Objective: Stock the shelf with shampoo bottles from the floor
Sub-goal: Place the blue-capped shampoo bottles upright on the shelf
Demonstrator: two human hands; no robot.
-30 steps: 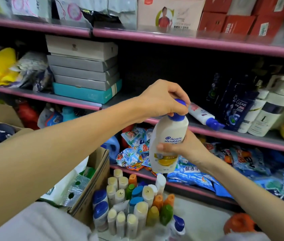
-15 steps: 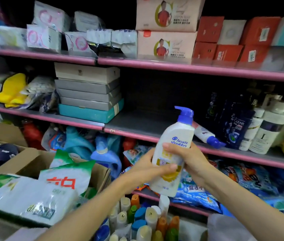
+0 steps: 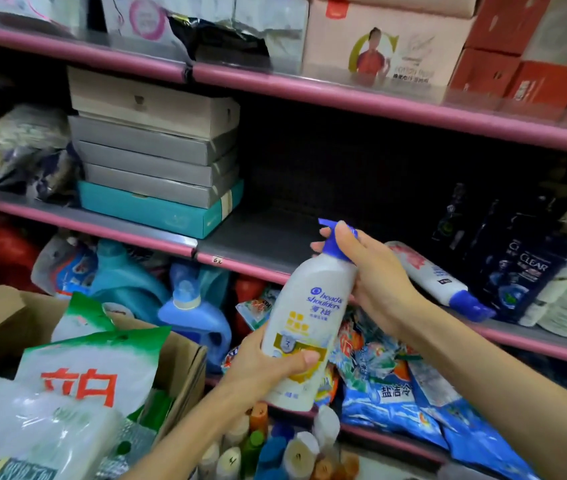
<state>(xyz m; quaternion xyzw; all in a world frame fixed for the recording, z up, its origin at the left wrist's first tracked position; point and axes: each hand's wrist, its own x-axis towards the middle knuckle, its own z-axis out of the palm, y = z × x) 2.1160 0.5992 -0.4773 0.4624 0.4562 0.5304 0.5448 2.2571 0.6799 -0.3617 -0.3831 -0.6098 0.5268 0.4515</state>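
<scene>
A white shampoo bottle (image 3: 310, 317) with a blue pump top is held upright, slightly tilted, in front of the middle shelf (image 3: 261, 244). My left hand (image 3: 268, 368) grips its lower body from the left. My right hand (image 3: 372, 268) wraps around the blue pump and the neck. On the shelf behind lies a white bottle with a blue cap (image 3: 431, 275) on its side. Dark blue shampoo bottles (image 3: 517, 268) stand to the right of it. Several more bottles (image 3: 275, 445) stand on the floor below.
Stacked flat boxes (image 3: 157, 157) fill the shelf's left part, with a bare dark gap between them and the bottles. A cardboard box (image 3: 1, 323) with detergent bags (image 3: 81, 379) sits at lower left. Blue refill bags (image 3: 413, 403) crowd the lower shelf. Cartons (image 3: 379, 46) line the top shelf.
My right hand slid from the bottle's body up to the pump top. My left hand stayed on the lower body. The bottle sits slightly higher and closer to the shelf.
</scene>
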